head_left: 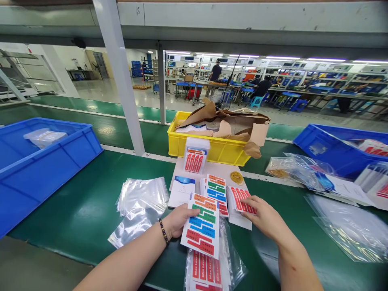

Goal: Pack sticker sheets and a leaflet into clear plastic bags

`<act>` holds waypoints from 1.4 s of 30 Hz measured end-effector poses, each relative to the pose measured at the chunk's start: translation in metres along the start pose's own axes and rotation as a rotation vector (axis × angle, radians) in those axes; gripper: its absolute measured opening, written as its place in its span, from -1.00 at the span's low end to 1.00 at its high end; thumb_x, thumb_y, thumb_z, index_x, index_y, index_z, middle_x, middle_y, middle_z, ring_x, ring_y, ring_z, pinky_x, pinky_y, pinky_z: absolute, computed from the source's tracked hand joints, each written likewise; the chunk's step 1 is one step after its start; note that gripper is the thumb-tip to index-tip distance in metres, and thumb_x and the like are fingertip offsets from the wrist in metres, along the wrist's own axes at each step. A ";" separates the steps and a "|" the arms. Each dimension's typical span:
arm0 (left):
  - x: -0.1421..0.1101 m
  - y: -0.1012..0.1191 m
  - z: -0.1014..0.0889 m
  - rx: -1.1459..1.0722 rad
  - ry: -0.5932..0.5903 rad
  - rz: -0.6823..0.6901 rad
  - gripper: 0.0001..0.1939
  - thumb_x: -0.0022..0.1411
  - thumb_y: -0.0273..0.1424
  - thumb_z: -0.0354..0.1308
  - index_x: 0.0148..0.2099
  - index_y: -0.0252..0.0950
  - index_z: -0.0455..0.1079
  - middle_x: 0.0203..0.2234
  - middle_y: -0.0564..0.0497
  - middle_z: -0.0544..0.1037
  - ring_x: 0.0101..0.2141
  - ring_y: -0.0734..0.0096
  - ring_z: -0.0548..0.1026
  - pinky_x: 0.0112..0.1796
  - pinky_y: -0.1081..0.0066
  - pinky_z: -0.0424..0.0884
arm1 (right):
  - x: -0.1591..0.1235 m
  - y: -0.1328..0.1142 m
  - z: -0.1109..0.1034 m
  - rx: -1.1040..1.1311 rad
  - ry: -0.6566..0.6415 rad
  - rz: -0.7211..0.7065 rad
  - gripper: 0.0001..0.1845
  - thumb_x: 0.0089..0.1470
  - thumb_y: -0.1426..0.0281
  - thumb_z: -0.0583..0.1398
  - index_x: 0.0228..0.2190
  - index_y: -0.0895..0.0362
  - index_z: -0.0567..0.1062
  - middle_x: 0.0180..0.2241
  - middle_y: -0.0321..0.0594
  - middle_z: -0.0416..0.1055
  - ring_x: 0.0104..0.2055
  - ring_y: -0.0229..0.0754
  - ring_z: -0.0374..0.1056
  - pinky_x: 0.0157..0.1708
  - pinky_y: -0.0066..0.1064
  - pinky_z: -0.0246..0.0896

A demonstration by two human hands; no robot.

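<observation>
My left hand (178,221) is closed on a sticker sheet (201,226) printed with orange, green, blue and red shapes, its thumb pressed on top. With fingertips and thumb, my right hand (262,216) pinches at the edge of a red label sheet (239,197) on a small stack. Between the hands lies a pile of similar coloured sheets (216,186). Below the held sheet, a clear plastic bag (232,258) lies under or around red "Max Level / Min Level" labels (207,268); the exact overlap is hidden. A blue-and-white leaflet (182,190) is left of the piles.
Clear bags (142,202) lie at left on the green table (91,210). A yellow crate (212,149) with brown paper stands behind a box of red labels (195,161) and rubber bands (237,178). Blue bins (60,161) flank both sides; a white post (121,76) rises left.
</observation>
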State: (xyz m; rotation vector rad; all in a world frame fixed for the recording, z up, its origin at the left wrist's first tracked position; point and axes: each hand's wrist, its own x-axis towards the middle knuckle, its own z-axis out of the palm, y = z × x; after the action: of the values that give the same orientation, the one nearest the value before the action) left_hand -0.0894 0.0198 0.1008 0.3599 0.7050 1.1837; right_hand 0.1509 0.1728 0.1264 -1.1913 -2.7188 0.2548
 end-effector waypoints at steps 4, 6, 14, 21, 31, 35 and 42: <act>0.002 -0.001 -0.003 0.002 0.017 0.011 -0.62 -0.03 -0.46 0.17 -0.11 -0.49 0.31 -0.27 -0.25 0.49 -0.29 0.17 0.48 -0.12 0.12 0.27 | -0.002 0.005 -0.002 0.031 -0.026 -0.011 -0.69 -0.01 0.26 0.03 -0.27 0.02 0.49 -0.17 -0.22 0.36 -0.16 -0.09 0.30 -0.22 -0.30 0.21; 0.003 -0.001 -0.004 -0.003 0.026 0.007 -0.64 -0.02 -0.46 0.17 -0.13 -0.49 0.32 -0.28 -0.24 0.49 -0.30 0.18 0.48 -0.12 0.12 0.27 | -0.002 0.007 -0.002 0.034 -0.016 -0.014 -0.68 0.00 0.36 -0.01 -0.28 0.03 0.49 -0.18 -0.24 0.37 -0.18 -0.13 0.31 -0.22 -0.33 0.23; 0.007 0.001 -0.004 -0.103 0.024 -0.010 -0.59 0.03 -0.33 0.13 -0.10 -0.48 0.30 -0.25 -0.22 0.49 -0.24 0.20 0.46 -0.07 0.17 0.21 | -0.005 -0.058 0.012 0.061 0.642 -0.250 -0.67 -0.03 0.48 0.06 -0.19 0.06 0.45 -0.23 -0.12 0.40 -0.17 -0.05 0.30 -0.20 -0.18 0.21; 0.007 0.005 0.001 -0.197 -0.033 0.015 -0.44 0.07 -0.06 -0.03 -0.10 -0.46 0.32 -0.22 -0.23 0.47 -0.16 0.18 0.41 -0.08 0.21 0.21 | -0.022 -0.125 0.036 0.039 0.441 -0.683 -0.57 -0.02 0.59 0.03 -0.08 0.11 0.33 -0.23 -0.08 0.42 -0.22 -0.07 0.28 -0.26 -0.15 0.19; 0.004 -0.001 -0.001 0.028 0.015 0.214 -0.65 -0.09 -0.42 0.24 -0.20 -0.45 0.38 -0.27 -0.21 0.49 -0.24 0.19 0.44 -0.12 0.22 0.24 | -0.022 -0.130 0.032 0.163 0.251 -0.729 -0.73 -0.01 0.48 0.09 -0.20 0.13 0.39 -0.32 -0.11 0.41 -0.31 -0.09 0.27 -0.34 -0.19 0.19; 0.000 -0.002 0.003 0.088 0.001 0.188 -0.60 -0.11 -0.36 0.25 -0.17 -0.43 0.37 -0.29 -0.21 0.49 -0.30 0.19 0.47 -0.16 0.17 0.27 | -0.013 -0.112 0.033 0.612 0.376 -0.326 -0.62 -0.01 0.39 0.11 -0.09 0.09 0.30 -0.22 -0.07 0.35 -0.25 -0.09 0.30 -0.29 -0.20 0.23; -0.003 -0.002 0.000 0.502 -0.044 0.231 -0.55 -0.08 -0.24 0.20 -0.13 -0.38 0.37 -0.27 -0.12 0.49 -0.29 0.25 0.44 -0.21 0.30 0.29 | 0.002 -0.097 0.027 1.454 -0.140 0.277 -0.59 -0.21 0.28 0.27 -0.25 0.16 0.41 -0.39 -0.14 0.47 -0.36 -0.08 0.41 -0.42 -0.31 0.34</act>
State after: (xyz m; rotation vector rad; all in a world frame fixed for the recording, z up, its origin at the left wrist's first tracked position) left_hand -0.0890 0.0168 0.1005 0.9039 0.9397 1.2006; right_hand 0.0750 0.1069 0.1220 -0.9483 -1.5432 1.9021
